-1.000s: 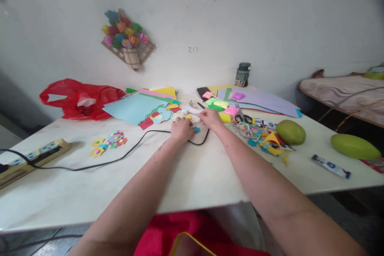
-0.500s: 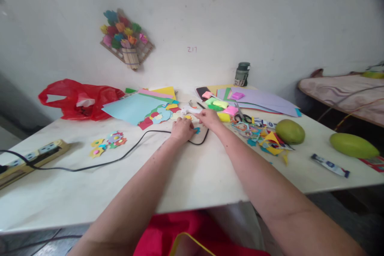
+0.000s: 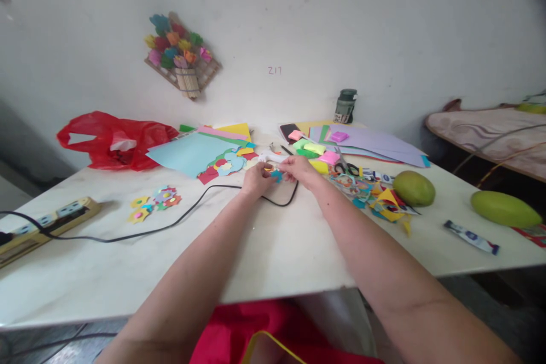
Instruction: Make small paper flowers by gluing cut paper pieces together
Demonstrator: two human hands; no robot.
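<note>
1. Strip [image 3: 72, 213]: lies at table's left edge, cord [image 3: 228, 186] running from it toward the hands; probably there to bring power to the work spot.
2. Bag [image 3: 149, 139]: slumped near the wall, apparently out of the way.
3. Flowers [image 3: 164, 197]: small paper group lying flat, apart from the hands, perhaps to avoid being knocked.
4. Sheets [image 3: 183, 153]: lie behind the flowers; cut shapes [image 3: 230, 164] rest over their near right corner, likely for easy reach.
5. Left hand [image 3: 256, 180]: fingers bent and nearly closed, thumb side at the blue cutout; seems to steady it, but whether it is pinched, cannot tell.
6. Blue cutout [image 3: 277, 176]: between the two hands, in front of the white glue gun [image 3: 273, 157], probably central so both hands can work it.
7. Right hand [image 3: 301, 169]: fingers curled, tips close together at the cutout's right side; grip on anything, cannot tell.
8. Clay packs [image 3: 314, 148], scissors [image 3: 352, 169]: just beyond the right hand, handy.
9. Scraps [image 3: 386, 202]: heaped right, seemingly pushed aside; mango [image 3: 413, 188] beside them, tube [image 3: 471, 237] farther right.
</note>
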